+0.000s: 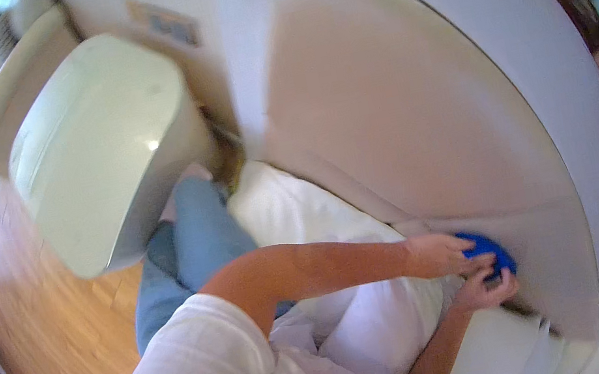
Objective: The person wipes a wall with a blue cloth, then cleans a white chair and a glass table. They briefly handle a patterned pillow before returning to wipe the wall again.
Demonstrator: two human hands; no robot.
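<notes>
A small, rounded blue object (pixel 494 250) is at the right, against the beige upholstered backrest; its exact kind cannot be told. My left hand (pixel 445 254) reaches across from the left and has its fingers on the blue object, gripping its near side. Just below, my right hand (pixel 483 291) is raised with curled fingers touching or very near the object's lower edge. Blur hides whether the right fingers hold it. The two hands nearly touch each other.
The beige backrest (pixel 411 107) rises beside me, with white cloth (pixel 285 207) on the seat. A glossy pale table (pixel 100 150) stands near my legs at the upper left, above wooden flooring (pixel 78 328). White material (pixel 495 344) lies below my right hand.
</notes>
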